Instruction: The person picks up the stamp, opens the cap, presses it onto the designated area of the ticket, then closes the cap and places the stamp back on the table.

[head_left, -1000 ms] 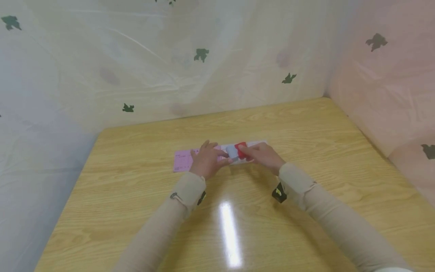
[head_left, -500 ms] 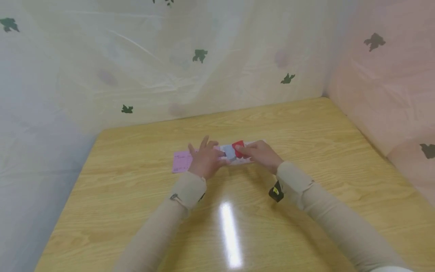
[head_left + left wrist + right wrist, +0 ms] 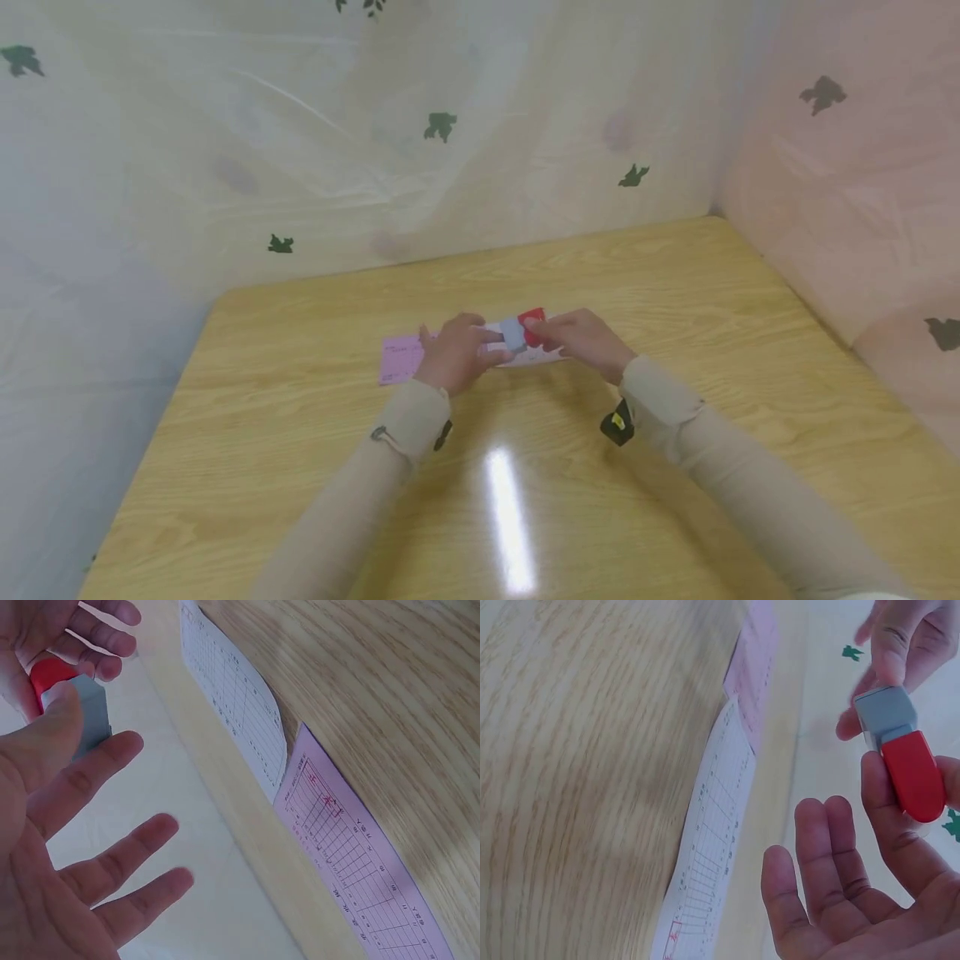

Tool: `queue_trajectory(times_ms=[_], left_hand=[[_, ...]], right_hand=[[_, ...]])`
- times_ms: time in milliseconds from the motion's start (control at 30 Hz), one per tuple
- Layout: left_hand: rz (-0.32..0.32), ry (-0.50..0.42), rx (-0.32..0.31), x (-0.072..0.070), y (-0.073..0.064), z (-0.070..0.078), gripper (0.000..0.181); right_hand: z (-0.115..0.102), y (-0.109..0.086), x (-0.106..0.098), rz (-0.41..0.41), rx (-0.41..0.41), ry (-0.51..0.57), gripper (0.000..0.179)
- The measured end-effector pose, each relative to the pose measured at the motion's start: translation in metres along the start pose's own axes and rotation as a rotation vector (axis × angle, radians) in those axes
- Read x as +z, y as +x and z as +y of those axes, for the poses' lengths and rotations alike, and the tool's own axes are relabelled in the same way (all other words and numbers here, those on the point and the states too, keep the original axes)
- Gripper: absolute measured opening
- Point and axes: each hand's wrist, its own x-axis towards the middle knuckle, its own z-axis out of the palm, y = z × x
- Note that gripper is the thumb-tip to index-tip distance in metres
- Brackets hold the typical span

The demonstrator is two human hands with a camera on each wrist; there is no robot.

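Both hands hold a small red-and-grey stamp (image 3: 513,335) between them, above the paper slips. My left hand (image 3: 454,353) pinches its grey block (image 3: 93,712) between thumb and index finger; the other left fingers are spread. At the red end (image 3: 915,777), my right hand (image 3: 588,340) grips with thumb and index finger, its remaining fingers loose. Beneath lie a pink printed slip (image 3: 401,360), partly covered by the left hand, and a white printed slip (image 3: 534,356). Red marks show on both slips in the wrist views.
The slips lie on a wood-grain table (image 3: 300,433). A pale curtain (image 3: 337,142) with dark green leaf shapes hangs behind the table, and a pinkish one (image 3: 855,200) hangs at the right. Light reflects off the tabletop toward the front.
The stamp and right hand shift slightly left, then back right. My left hand's raised fingers have come down a little. Both hands keep hold of the stamp throughout.
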Motion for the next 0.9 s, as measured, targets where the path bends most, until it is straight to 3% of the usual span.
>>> queue_trajectory(times_ms=[133, 267, 500, 700, 900], left_hand=[[-0.002, -0.07, 0.01, 0.0, 0.0, 0.001, 0.044], [0.008, -0.068, 0.026, 0.0, 0.001, 0.001, 0.044], [0.019, -0.061, 0.002, 0.0, 0.001, 0.0, 0.049], [0.044, -0.029, -0.006, -0.002, -0.001, -0.002, 0.049], [0.056, 0.01, -0.022, -0.002, 0.0, -0.008, 0.051]], right_hand=[[0.0, -0.001, -0.003, 0.004, 0.002, 0.025, 0.053], [0.0, 0.001, -0.003, 0.007, 0.003, 0.023, 0.055], [-0.002, 0.005, -0.003, 0.042, 0.007, -0.01, 0.054], [-0.005, 0.008, -0.005, 0.114, 0.043, -0.113, 0.055], [-0.008, 0.005, -0.012, 0.183, 0.035, -0.316, 0.057]])
